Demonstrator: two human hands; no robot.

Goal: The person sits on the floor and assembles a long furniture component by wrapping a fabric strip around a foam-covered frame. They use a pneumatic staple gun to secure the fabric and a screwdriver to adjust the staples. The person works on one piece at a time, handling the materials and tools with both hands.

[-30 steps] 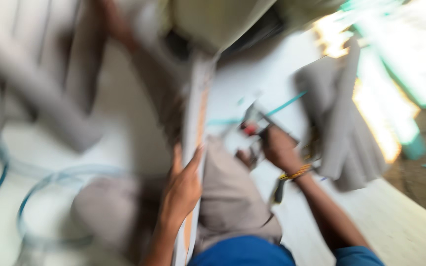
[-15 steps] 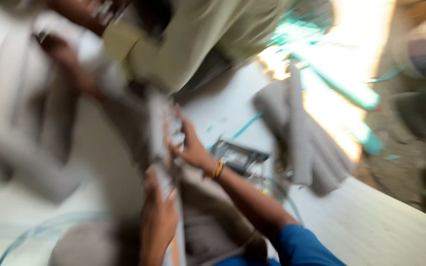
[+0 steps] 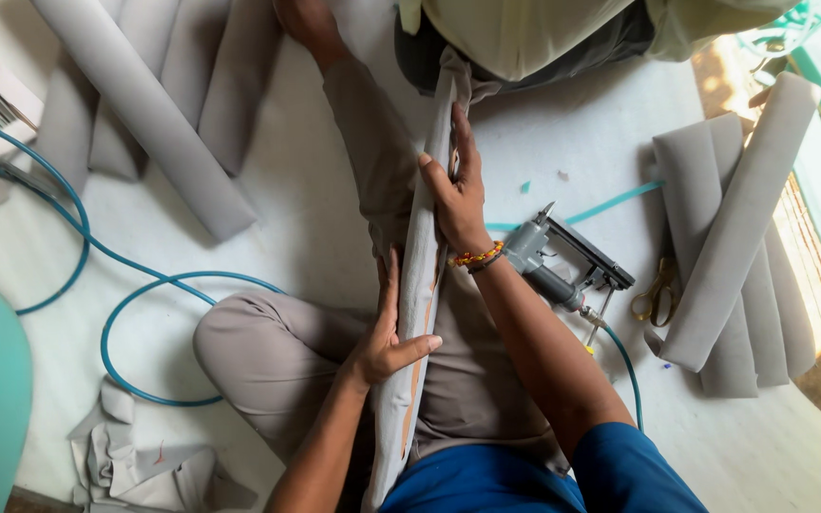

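Note:
A long narrow panel wrapped in grey fabric (image 3: 418, 285) stands on edge over my lap, running away from me toward another person seated at the top. My left hand (image 3: 387, 332) clasps its near part, thumb over the edge. My right hand (image 3: 458, 195), with a beaded bracelet at the wrist, presses flat against its far part. Orange wood shows along the panel's edge.
A grey pneumatic staple gun (image 3: 563, 266) with a teal hose (image 3: 125, 304) lies right of my arm. Scissors (image 3: 655, 294) and fabric-wrapped rolls (image 3: 743, 237) sit at right, more rolls (image 3: 144, 114) at upper left, fabric scraps (image 3: 135, 465) at lower left. The other person (image 3: 544, 33) sits at top.
My right hand left the staple gun area and came onto the panel's far part. The view shifted and steadied. My left hand stays on the panel.

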